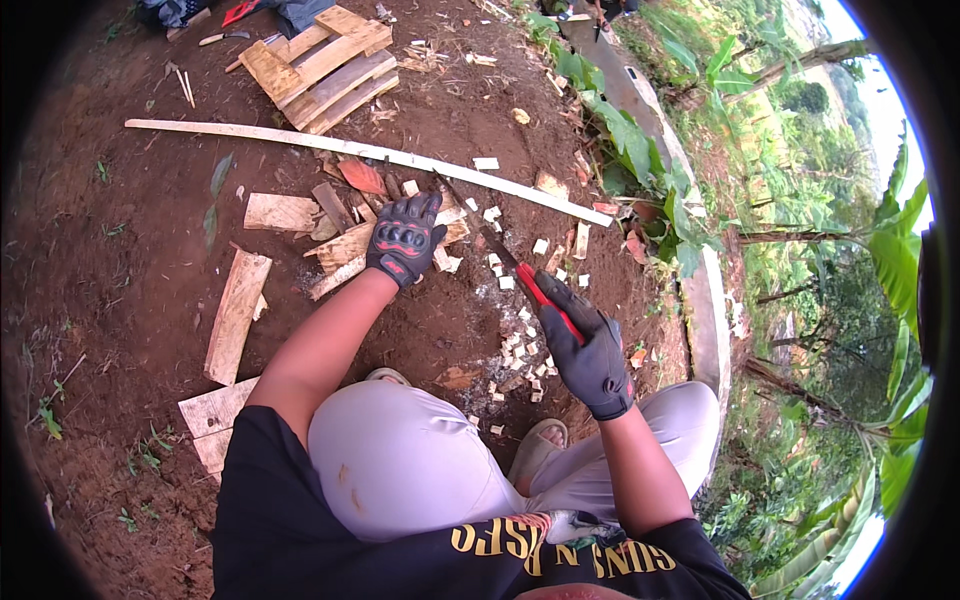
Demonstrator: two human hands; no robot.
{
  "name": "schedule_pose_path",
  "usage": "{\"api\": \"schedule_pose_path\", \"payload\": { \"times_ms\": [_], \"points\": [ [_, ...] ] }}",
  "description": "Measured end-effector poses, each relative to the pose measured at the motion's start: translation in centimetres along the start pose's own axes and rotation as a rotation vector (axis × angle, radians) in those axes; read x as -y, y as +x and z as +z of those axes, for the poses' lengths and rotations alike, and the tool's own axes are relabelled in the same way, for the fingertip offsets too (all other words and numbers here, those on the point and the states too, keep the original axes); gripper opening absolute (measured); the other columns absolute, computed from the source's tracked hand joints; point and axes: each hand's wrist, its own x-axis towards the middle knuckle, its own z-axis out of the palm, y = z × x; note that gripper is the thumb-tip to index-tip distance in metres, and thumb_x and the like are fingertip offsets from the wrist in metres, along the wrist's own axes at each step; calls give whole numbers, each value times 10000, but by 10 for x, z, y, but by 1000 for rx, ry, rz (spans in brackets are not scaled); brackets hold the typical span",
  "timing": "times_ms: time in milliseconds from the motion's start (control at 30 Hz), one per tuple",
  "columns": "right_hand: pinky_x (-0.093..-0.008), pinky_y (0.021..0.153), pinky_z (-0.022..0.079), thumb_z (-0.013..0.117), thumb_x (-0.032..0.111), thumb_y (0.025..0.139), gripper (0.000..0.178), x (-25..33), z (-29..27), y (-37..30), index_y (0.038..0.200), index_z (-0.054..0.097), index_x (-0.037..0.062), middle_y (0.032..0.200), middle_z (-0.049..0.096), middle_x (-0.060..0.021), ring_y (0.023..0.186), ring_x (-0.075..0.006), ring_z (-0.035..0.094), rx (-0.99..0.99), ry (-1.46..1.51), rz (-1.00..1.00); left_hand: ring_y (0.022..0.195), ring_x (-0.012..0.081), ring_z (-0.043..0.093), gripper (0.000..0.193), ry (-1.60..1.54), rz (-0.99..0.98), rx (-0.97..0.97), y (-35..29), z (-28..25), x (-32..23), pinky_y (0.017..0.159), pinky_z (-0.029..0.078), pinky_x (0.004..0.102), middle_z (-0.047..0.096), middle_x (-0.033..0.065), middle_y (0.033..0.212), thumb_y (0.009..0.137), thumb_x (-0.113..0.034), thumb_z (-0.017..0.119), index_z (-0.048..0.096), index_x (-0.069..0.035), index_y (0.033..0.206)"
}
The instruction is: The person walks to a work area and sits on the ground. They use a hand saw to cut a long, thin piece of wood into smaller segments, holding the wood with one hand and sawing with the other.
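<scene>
My left hand [403,240], in a black glove with red trim, is closed over pale wood pieces on the ground; its fingertips are partly hidden. My right hand [590,352], gloved too, grips the red handle of a handsaw [498,246]. The saw's narrow dark blade slants up and left, its tip close to my left fingers and a long thin wood strip [330,146]. That strip lies across the ground just beyond my left hand. Several small cut wood blocks [515,350] are scattered between my hands and near my feet.
Loose boards [238,315] lie to the left. A stack of nailed planks [325,68] stands at the far left, with a knife [222,38] beside it. A concrete edge [705,320] and green plants [640,140] border the right side.
</scene>
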Motion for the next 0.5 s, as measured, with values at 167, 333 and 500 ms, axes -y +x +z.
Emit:
{"api": "schedule_pose_path", "payload": {
  "times_ms": [167, 333, 500],
  "points": [
    [-396, 975, 602, 693, 184, 1082, 393, 4, -22, -6, 1459, 719, 75, 1250, 804, -228, 1083, -299, 817, 36, 67, 185, 1302, 352, 636, 618, 4, -10, -16, -1, 4, 4, 1130, 471, 519, 648, 153, 1465, 1085, -463, 604, 546, -186, 1634],
    [-395, 977, 602, 666, 177, 1078, 389, 27, -66, -30, 1441, 730, 50, 1266, 804, -221, 1083, -284, 812, 68, -53, 193, 1271, 350, 642, 597, 40, -4, -3, -6, -1, 8, 1110, 478, 522, 658, 132, 1444, 1088, -464, 598, 562, -205, 1624],
    [-373, 962, 598, 656, 197, 1098, 378, -2, -11, 1, 1441, 727, 56, 1263, 800, -236, 1068, -252, 806, -29, 33, 142, 1272, 352, 637, 582, -5, 20, 3, 2, 0, 5, 1086, 490, 538, 655, 140, 1435, 1088, -450, 603, 573, -203, 1615]
  ]
}}
